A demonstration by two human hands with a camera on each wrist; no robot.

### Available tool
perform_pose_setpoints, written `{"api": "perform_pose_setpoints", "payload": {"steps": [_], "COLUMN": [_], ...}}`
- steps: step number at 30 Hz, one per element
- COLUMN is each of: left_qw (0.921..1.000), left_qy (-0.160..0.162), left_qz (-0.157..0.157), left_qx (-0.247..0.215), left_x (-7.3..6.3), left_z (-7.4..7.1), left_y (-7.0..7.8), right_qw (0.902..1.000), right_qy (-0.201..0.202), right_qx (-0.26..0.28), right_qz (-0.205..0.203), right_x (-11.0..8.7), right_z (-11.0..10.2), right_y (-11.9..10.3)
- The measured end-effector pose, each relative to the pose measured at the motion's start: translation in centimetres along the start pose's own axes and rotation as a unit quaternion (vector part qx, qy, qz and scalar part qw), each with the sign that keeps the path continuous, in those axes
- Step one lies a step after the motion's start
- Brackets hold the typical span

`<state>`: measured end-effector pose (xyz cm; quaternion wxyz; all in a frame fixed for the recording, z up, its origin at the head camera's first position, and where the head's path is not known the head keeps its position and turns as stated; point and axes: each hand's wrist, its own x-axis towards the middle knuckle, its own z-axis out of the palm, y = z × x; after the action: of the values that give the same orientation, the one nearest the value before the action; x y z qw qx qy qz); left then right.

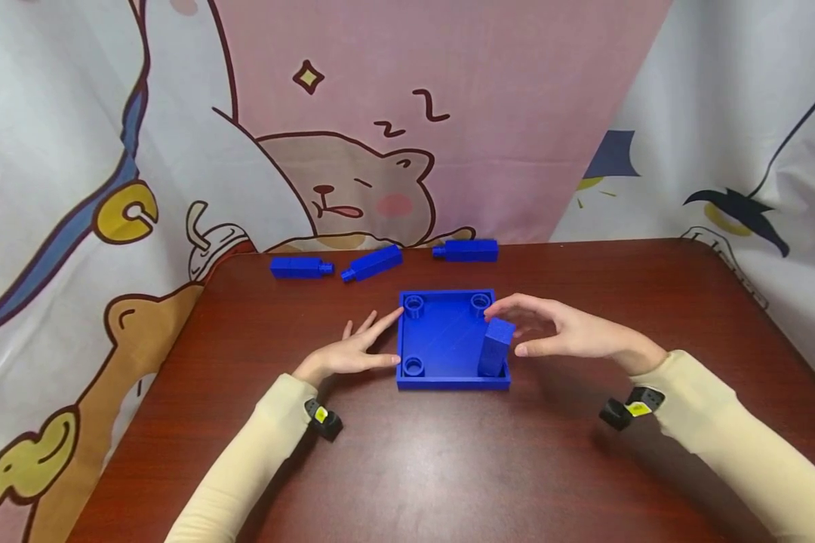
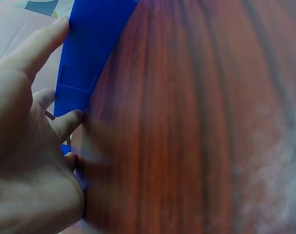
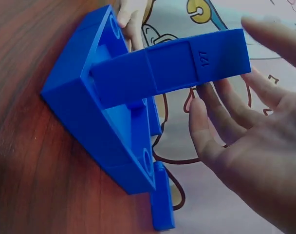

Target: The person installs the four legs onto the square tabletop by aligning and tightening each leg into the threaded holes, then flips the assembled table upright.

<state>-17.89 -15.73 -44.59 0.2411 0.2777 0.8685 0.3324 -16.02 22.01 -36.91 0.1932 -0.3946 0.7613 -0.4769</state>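
Note:
A square blue tray-like base (image 1: 441,339) lies on the table, with round threaded sockets at three visible corners. At its near right corner stands a blue square post (image 1: 496,347), its lower end inside the rim; in the right wrist view the post (image 3: 172,66) bears raised marks near its free end. My right hand (image 1: 570,329) is spread loosely around the post's upper part, fingers and thumb apart from its sides. My left hand (image 1: 346,353) has its fingers extended, with index finger and thumb tips against the base's left wall.
Three more blue posts with threaded ends lie along the back of the brown table (image 1: 407,467): a left one (image 1: 299,267), a slanted middle one (image 1: 373,263) and a right one (image 1: 469,250). A cartoon-printed curtain (image 1: 502,98) hangs behind the table's back edge.

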Motion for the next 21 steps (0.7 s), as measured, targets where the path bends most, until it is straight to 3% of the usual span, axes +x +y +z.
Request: {"api": "perform_pose_setpoints", "payload": {"steps": [6, 14, 21], "left_qw": [1.0, 1.0, 1.0], "left_qy": [-0.001, -0.001, 0.0], "left_qz": [0.003, 0.005, 0.004], "left_qx": [-0.001, 0.002, 0.002], "left_x": [0.09, 0.11, 0.05], "left_z": [0.01, 0.05, 0.07], "left_y": [0.02, 0.01, -0.04], "right_qw": [0.9976, 0.9958, 0.9988], "right_qy": [-0.042, -0.065, -0.034], "right_qx": [0.047, 0.038, 0.01], "right_qz": [-0.029, -0.052, -0.033], "right_x": [0.22, 0.81, 0.77], "right_z": [-0.52, -0.82, -0.68], "right_y": [0.31, 0.35, 0.61]}}
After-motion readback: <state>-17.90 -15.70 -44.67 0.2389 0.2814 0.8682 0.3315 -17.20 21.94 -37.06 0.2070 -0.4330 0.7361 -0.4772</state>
